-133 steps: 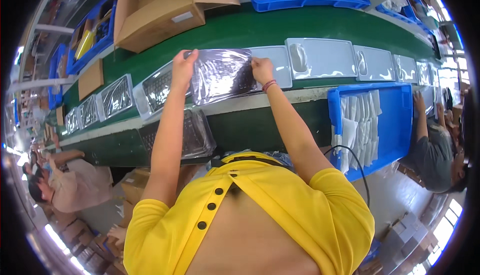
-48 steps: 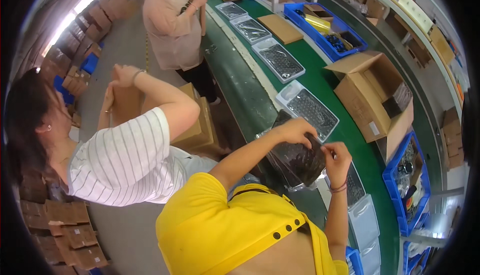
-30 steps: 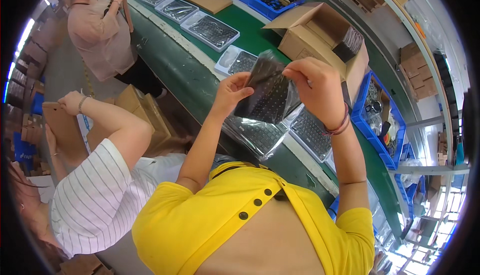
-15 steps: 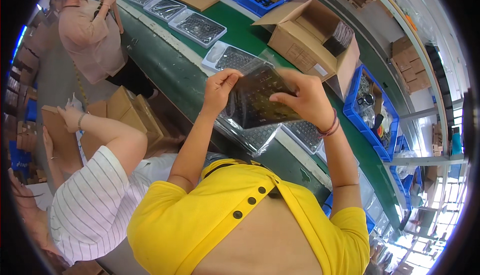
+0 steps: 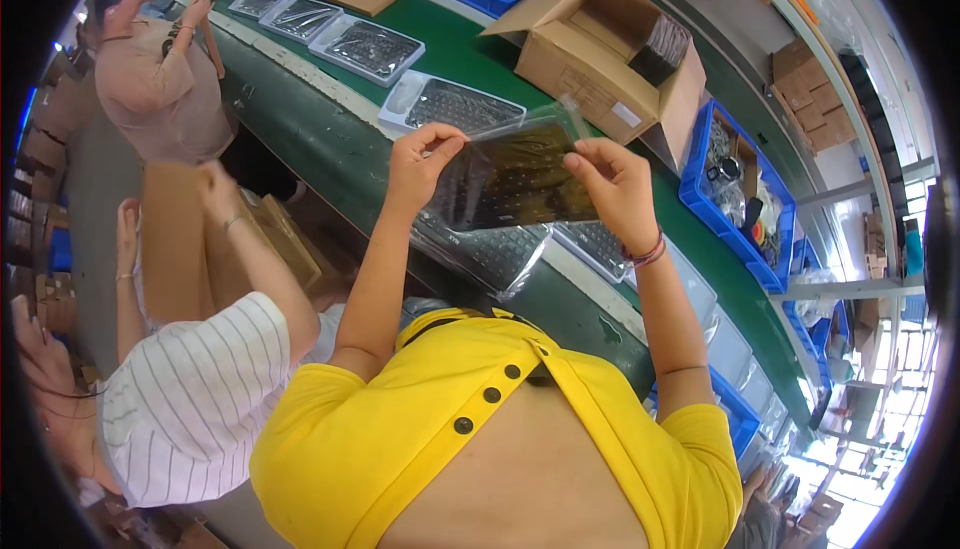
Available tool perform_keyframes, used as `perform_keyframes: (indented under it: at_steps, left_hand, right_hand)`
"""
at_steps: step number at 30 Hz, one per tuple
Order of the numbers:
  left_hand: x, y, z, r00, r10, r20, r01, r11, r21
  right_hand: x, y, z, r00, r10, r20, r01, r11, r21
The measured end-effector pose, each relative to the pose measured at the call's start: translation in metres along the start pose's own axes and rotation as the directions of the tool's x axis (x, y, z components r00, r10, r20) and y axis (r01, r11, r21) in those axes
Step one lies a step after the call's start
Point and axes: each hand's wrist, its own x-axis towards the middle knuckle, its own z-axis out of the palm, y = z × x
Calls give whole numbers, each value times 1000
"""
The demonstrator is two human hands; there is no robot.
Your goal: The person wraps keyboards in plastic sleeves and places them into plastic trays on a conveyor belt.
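Raised over the bench, a thin black keyboard (image 5: 530, 174) sits in a clear plastic bag, its glossy face showing rows of small marks and a yellow reflection. My left hand (image 5: 420, 164) pinches the bag's upper left edge between thumb and fingers. At the keyboard's right side, my right hand (image 5: 615, 184) grips with thumb and fingertips. Directly beneath lies another keyboard wrapped in clear film (image 5: 495, 254), partly hidden by the held one. Just beyond my hands a keyboard in a pale tray (image 5: 455, 104) rests on the green belt.
More keyboards in trays (image 5: 368, 49) line the green belt (image 5: 455, 44) toward the far left. An open cardboard box (image 5: 590, 74) stands beyond my hands. Blue bins (image 5: 735, 204) with parts are at the right. On my left a co-worker in a striped shirt (image 5: 200, 389) handles a cardboard box (image 5: 175, 239).
My right hand has shifted from across the keyboard's face to a fingertip grip at its right edge. The keyboard has tilted flatter. The co-worker's cardboard has been raised and moved right.
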Motion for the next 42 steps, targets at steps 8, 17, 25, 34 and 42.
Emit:
perform_keyframes:
  at_steps: [8, 17, 25, 34, 42]
  left_hand:
    - [-5, 15, 28, 978, 43, 202, -136, 871, 473]
    - [-21, 29, 24, 896, 71, 439, -383, 625, 680]
    - [-30, 1, 22, 817, -355, 454, -78, 712, 698]
    - [0, -21, 18, 595, -647, 478, 331, 738, 587]
    - [-7, -12, 18, 747, -514, 421, 182, 768, 614]
  right_hand:
    - [-7, 12, 0, 985, -170, -4, 170, 985, -22]
    - [-37, 39, 8, 933, -342, 114, 358, 915, -187]
    - [-69, 73, 16, 953, -205, 222, 247, 952, -181]
    - [-70, 71, 24, 810, -523, 267, 585, 679, -443]
    - [-63, 87, 36, 895, -418, 157, 445, 803, -397]
